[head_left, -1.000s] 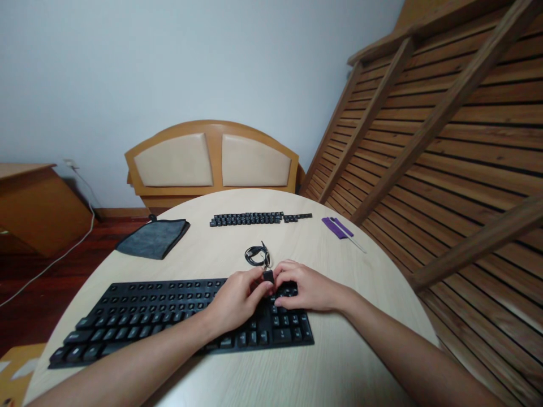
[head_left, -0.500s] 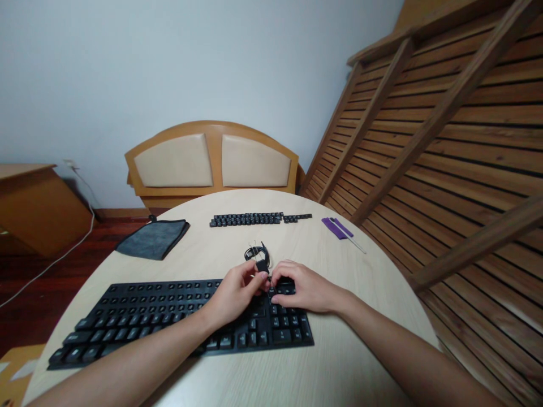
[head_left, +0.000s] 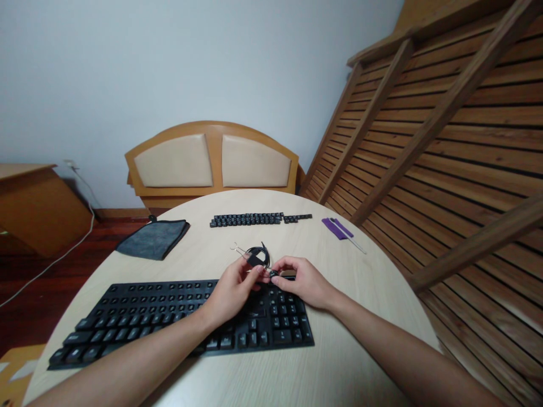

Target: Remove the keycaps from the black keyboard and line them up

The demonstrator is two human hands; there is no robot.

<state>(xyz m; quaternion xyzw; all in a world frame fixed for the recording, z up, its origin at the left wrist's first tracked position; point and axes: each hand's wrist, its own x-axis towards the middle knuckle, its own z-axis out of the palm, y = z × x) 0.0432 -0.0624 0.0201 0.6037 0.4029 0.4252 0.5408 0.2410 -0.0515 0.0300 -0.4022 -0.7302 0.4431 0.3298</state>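
The left hand (head_left: pixel 232 287) pinches a black-handled metal-wire puller (head_left: pixel 255 259), long axis slanting far-left to near-right. Its near end points at a small black plastic keycap (head_left: pixel 274 273), gripped by the right hand (head_left: pixel 309 282) above the black rectangular keyboard (head_left: pixel 282 337). Versus earlier: puller tilted farther left, right pinch narrower.

Pale wall (head_left: pixel 254 62), slatted panel (head_left: pixel 470 141), reddish floor (head_left: pixel 55 288)

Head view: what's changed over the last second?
The left hand has tipped the wire keycap puller away and leftward; the right hand has closed on what looks like a small black keycap. The keyboard, loose keycap rows and grey cloth stayed put.
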